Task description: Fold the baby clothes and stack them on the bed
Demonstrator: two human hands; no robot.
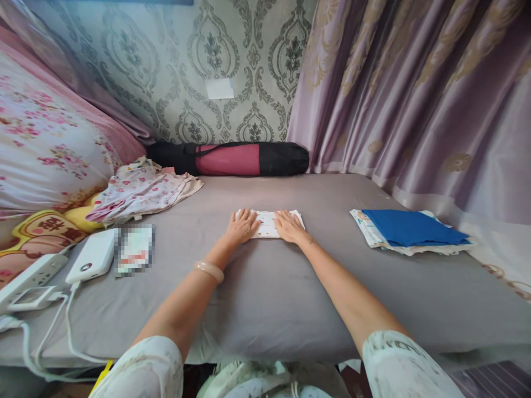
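Note:
A small folded white cloth (266, 225) with a sparse print lies flat on the grey sheet (265, 298) in front of me. My left hand (242, 225) rests palm down on its left end, fingers stretched out. On its right end lies my right hand (289, 225), also flat with fingers extended. Both palms press on the cloth and cover its two ends; only the middle part and some edges show. Neither hand grips anything. A pale bangle (209, 271) circles my left wrist.
Folded cloths with a blue one (415, 227) on top lie at the right. Printed clothes (145, 190) lie in a loose pile at the left. A white power bank (92, 255), a power strip (33, 282) and cables are nearer. A black and red bag (228, 159) lies along the wall.

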